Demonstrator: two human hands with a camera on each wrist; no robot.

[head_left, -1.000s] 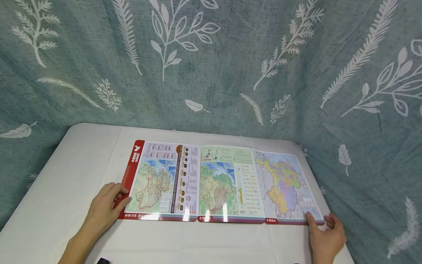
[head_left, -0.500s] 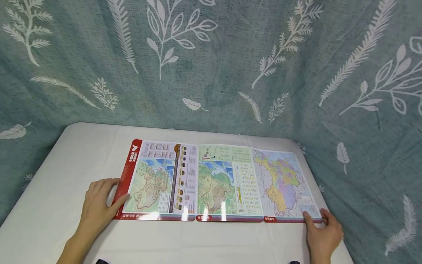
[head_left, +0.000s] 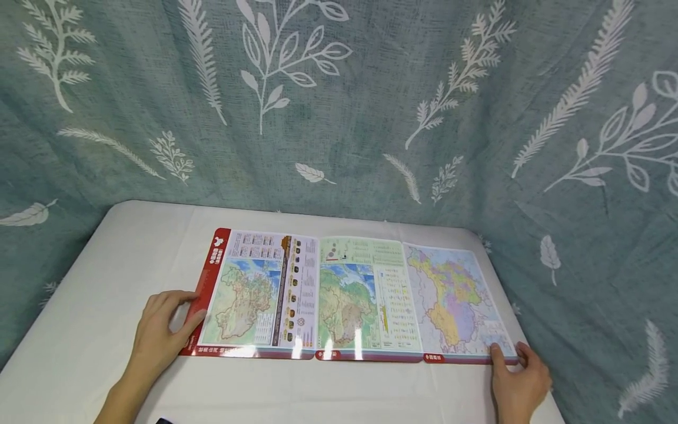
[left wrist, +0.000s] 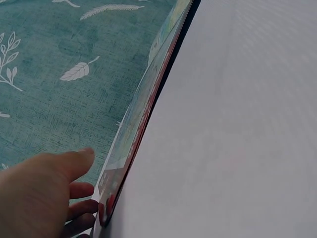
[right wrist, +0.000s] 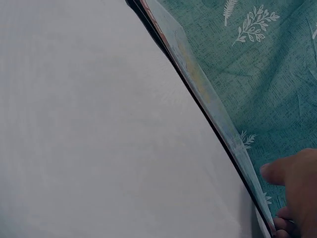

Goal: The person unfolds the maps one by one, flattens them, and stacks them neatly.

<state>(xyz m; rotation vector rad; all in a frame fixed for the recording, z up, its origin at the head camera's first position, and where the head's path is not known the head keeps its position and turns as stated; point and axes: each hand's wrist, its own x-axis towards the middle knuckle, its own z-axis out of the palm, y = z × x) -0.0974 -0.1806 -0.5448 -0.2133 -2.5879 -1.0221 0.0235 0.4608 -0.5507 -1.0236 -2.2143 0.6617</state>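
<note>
A three-panel folding map (head_left: pixel 365 300) lies spread out on the white table, its glossy panels printed with maps and small text. My left hand (head_left: pixel 159 327) is at the red-bordered left end, thumb and fingers spread apart. The left wrist view shows this hand's thumb (left wrist: pixel 81 161) raised off the map, with lower fingers near the corner. At the right front corner is my right hand (head_left: pixel 519 377), thumb overlapping the map in the head view and fingers beside its edge. The right wrist view has that thumb (right wrist: pixel 277 171) standing off the surface, with fingertips (right wrist: pixel 282 223) at the edge.
A white cloth (head_left: pixel 360 391) covers the table. Behind it and along the right side hangs a green curtain (head_left: pixel 349 153) with white leaf prints. Part of a small black object (head_left: pixel 164 421) shows at the bottom edge of the head view.
My left hand's fingers have spread from a closer curl at the map's red edge. The right hand stays at its corner, and the map remains spread out.
</note>
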